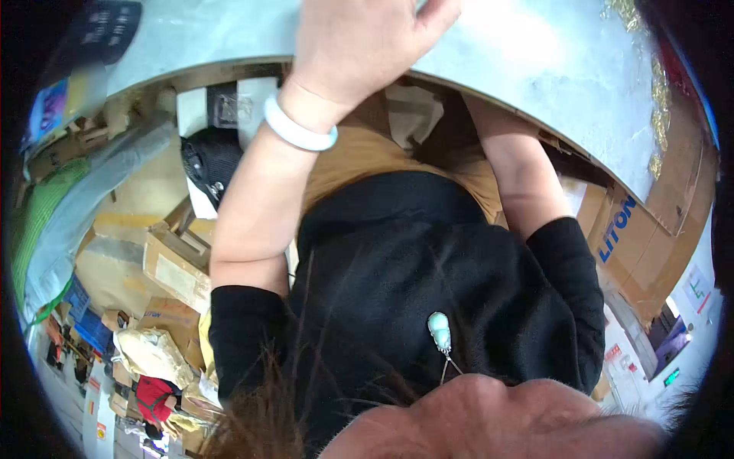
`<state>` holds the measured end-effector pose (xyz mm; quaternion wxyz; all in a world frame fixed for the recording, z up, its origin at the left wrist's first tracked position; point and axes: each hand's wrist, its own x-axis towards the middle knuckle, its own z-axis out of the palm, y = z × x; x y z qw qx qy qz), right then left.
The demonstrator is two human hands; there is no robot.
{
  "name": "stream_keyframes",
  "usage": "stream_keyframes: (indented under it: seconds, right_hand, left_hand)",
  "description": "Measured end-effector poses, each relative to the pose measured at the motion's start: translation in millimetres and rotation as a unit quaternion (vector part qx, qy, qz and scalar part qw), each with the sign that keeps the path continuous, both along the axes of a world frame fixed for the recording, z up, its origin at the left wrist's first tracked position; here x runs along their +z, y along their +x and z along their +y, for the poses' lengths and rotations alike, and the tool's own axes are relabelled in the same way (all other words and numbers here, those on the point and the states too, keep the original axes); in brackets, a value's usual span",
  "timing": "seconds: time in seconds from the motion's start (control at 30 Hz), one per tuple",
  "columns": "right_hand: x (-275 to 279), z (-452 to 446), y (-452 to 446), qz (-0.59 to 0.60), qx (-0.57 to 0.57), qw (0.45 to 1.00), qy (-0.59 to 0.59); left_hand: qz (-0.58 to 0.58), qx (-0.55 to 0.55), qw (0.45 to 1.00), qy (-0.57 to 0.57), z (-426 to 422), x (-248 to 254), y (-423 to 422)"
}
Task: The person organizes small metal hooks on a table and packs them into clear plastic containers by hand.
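Pale bluish-white glossy tabletop (pixel 566 99) spans the top of the view, in front of the torso. Left hand (pixel 355 38) is over its near edge, thumb spread sideways; other fingers cropped by the frame, can't tell if grasping. White ring-shaped bracelet (pixel 297 140) on left wrist. Bare right forearm (pixel 524 164) goes under the tabletop edge; right hand hidden, finger state can't tell. Shiny gold tinsel strip (pixel 660 99) along tabletop's right side.

L arm (pixel 256 203) is fwd, L hand (pixel 355 42) palm-dn, thumb (pixel 437 14) out; R arm (pixel 524 164) fwd, R hand hidden.
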<state>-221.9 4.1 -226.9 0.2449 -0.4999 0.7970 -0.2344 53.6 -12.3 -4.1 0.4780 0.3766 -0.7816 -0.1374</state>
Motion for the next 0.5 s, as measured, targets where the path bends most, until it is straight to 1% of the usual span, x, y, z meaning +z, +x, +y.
stream_keyframes:
  seconds: [0.03,0.1,0.17,0.2,0.23,0.27,0.3,0.33,0.37,0.4,0.43,0.5]
  right_hand:
    - [0.8,3.1,1.0,-0.011,0.006,1.000,0.014]
    - [5.5,9.6,5.8,-0.032,0.026,0.998,0.048]
    - [14.2,32.5,9.8,-0.092,0.087,0.982,0.143]
    - [23.4,46.9,16.4,-0.136,0.126,0.963,0.195]
    - [36.6,64.2,23.6,-0.200,0.164,0.932,0.252]
    - [56.2,84.8,32.2,-0.278,0.189,0.895,0.295]
    - [78.0,105.2,39.9,-0.350,0.205,0.851,0.334]
    - [96.9,125.4,44.4,-0.412,0.209,0.829,0.315]
    - [118.0,142.4,50.9,-0.478,0.168,0.815,0.280]
    - [132.5,147.4,51.5,-0.486,0.304,0.801,0.174]
    - [153.2,158.2,56.8,-0.528,0.259,0.790,0.175]
    - [176.8,162.6,56.4,-0.450,0.279,0.842,0.102]
  left_hand:
    - [-0.039,-0.016,0.998,-0.049,-6.4,-3.5,5.2]
    - [-0.051,-0.021,0.998,-0.029,-0.8,-2.6,8.1]
    - [-0.001,-0.043,0.999,0.015,1.1,0.4,9.7]
    - [0.034,-0.063,0.997,0.016,1.6,1.6,10.0]
    - [0.028,-0.073,0.994,0.081,5.8,6.6,12.8]
    - [0.051,-0.100,0.991,0.077,6.6,7.8,13.3]
    - [0.050,-0.109,0.991,0.065,6.8,7.7,13.3]
    - [0.044,-0.121,0.988,0.088,7.1,7.8,15.3]
    - [0.033,-0.126,0.987,0.098,7.9,8.9,16.6]
    - [0.061,-0.124,0.984,0.113,11.6,7.2,15.4]
    - [0.090,-0.123,0.980,0.130,17.4,7.4,11.9]
    - [0.186,-0.184,0.923,0.281,45.3,16.3,2.7]
